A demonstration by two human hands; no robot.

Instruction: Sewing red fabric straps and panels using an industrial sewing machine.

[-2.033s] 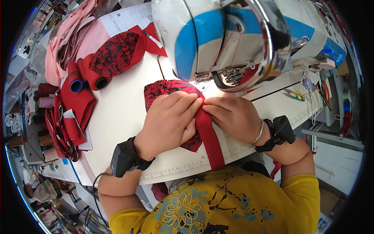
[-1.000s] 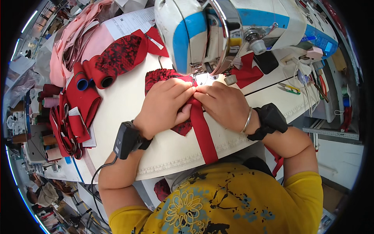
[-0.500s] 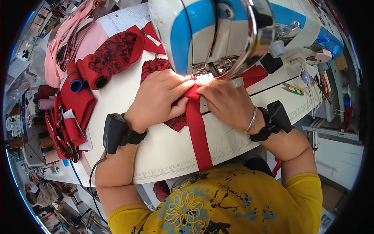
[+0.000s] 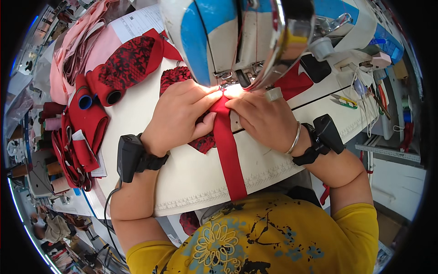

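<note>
Both my hands meet under the lit needle area of a white and blue sewing machine (image 4: 219, 41). My left hand (image 4: 180, 116) has its fingers bent together, with the fingertips on the upper end of a red fabric strip (image 4: 229, 160). Beneath that hand lies a red fabric piece with black lace pattern (image 4: 203, 144), partly covered. From the other side my right hand (image 4: 267, 119) pinches the strip's edge close to the presser foot. The strip runs down over the table's front edge toward me. Glare and fingers hide the exact stitching spot.
Red rolls (image 4: 85, 98), folded red pieces (image 4: 75, 150) and pink fabric (image 4: 68, 73) lie left on the white table (image 4: 191, 182). A printed sheet (image 4: 137, 23) is behind them. Yellow-handled thread snips (image 4: 344, 101) and cords sit at right. A ruler scale follows the front edge.
The machine and table things appear shifted slightly left and up in the picture. Both hands stay at the needle area on the strip, with hardly any change in their grip.
</note>
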